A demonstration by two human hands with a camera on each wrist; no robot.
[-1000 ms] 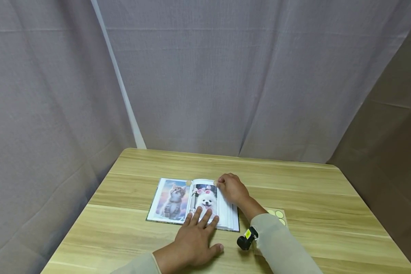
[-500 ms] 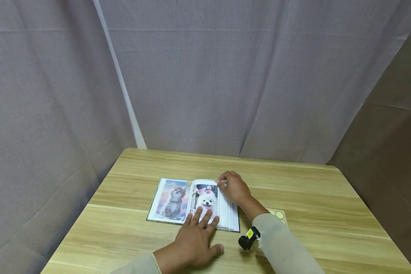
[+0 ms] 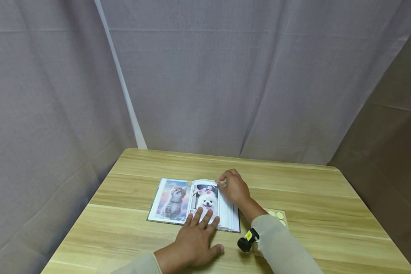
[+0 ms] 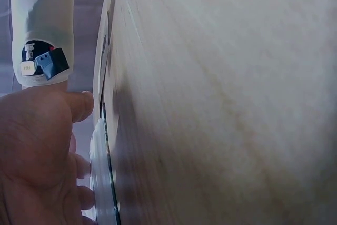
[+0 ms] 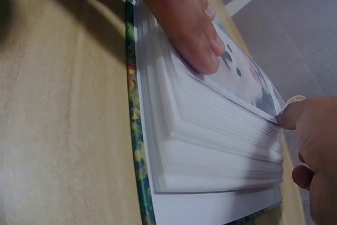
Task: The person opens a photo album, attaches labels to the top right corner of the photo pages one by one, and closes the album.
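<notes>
An open photo album (image 3: 229, 219) lies on the table, with a kitten photo (image 3: 174, 203) on its left page and a white dog photo (image 3: 207, 199) on its right. Fingers spread, my left hand (image 3: 195, 238) rests on the bottom edge of the dog page. At that page's top right corner, my right hand (image 3: 234, 188) pinches a small round sticker (image 3: 217, 180) between thumb and index finger. In the right wrist view the sticker's patterned rim (image 5: 295, 99) sticks up beside the fingertip. Another round sticker (image 3: 189, 183) sits at the top of the kitten page near the spine.
A sheet of round yellowish stickers (image 3: 280, 215) lies on the wooden table (image 3: 328, 213), partly under my right forearm. A small black camera (image 3: 248, 239) is strapped to that wrist. Grey curtains (image 3: 198, 83) hang behind the table and at its sides.
My right hand has risen slightly at the page corner, and the round sticker has shifted a little up and to the right with it. My left hand has stayed in place.
</notes>
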